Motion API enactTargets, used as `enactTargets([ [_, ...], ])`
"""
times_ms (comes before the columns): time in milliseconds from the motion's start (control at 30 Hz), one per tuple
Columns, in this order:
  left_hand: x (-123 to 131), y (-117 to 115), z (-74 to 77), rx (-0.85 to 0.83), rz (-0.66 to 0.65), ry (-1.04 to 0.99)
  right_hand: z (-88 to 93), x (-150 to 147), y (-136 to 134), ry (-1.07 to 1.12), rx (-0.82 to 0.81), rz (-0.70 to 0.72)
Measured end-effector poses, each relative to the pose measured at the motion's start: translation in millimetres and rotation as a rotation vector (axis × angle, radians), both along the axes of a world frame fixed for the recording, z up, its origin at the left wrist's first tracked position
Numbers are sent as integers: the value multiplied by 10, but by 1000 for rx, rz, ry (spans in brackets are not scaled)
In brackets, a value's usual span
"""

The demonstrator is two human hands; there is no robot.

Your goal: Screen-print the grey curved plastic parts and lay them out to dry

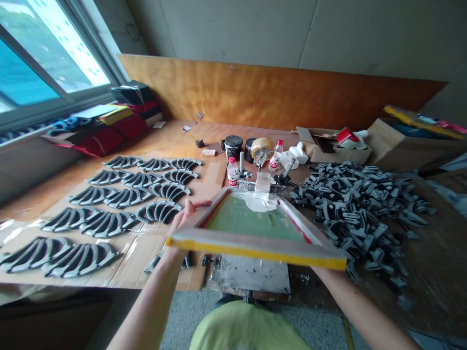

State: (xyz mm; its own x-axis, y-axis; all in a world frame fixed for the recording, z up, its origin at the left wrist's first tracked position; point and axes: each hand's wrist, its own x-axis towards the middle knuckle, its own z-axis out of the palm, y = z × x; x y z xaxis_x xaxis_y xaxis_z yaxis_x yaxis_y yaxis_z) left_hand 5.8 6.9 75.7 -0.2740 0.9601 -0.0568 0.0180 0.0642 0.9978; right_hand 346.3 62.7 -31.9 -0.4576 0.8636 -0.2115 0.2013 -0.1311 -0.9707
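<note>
One framed screen [251, 221] is raised above a metal plate [254, 276] at the worktop's [175, 137] front edge. The left hand [185, 215] clamps its fingers on the frame's left side; the right, hidden beneath the near right corner, cannot be told.

A bright window [69, 43] adjoins a grey wall [237, 31] above speckled floor [175, 311].

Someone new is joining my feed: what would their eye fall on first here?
Probably the yellow-edged frame with green mesh, at the centre, the left hand holding its left side and the right hand hidden. Then the heap of grey parts to its right, and the rows of curved grey pieces on cardboard to the left.
</note>
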Motion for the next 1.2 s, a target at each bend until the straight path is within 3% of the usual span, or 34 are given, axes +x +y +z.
enactTargets([
  [33,-37,-120,-124,-86,-16,13,74,70,77,-65,64,-102],
  [100,-66,-324,-401,-240,-64,30,229,112,250,-332,361,-333],
  [133,-58,-401,-550,-292,-88,21,299,72,340,-470,528,-375],
  [200,-10,-498,-851,-347,-109,-14,407,-109,511,-707,811,-330],
  [267,45,-533,-1115,-350,-93,-26,458,-356,655,-844,914,-190],
  [400,85,-522,-1395,-346,-91,-30,399,-713,773,-1050,772,8],
  [500,72,-523,-1441,-369,-102,-68,268,-759,639,-1100,695,92],
  [600,66,-537,-1461,-387,-89,-77,170,-656,354,-1026,807,217],
  [700,69,-545,-1482,-385,-83,-66,204,-479,123,-927,885,379],
  [800,72,-547,-1492,-389,-85,-44,322,-356,117,-866,890,475],
  [900,73,-549,-1488,-385,-73,-13,343,-381,236,-832,899,423],
  [1033,71,-546,-1447,-383,-66,-2,101,-507,159,-835,1022,203],
  [1133,76,-542,-1403,-392,-60,-19,-41,-483,-35,-767,1094,234],
  [1200,83,-544,-1381,-390,-56,-38,-12,-430,-63,-720,1084,272],
])
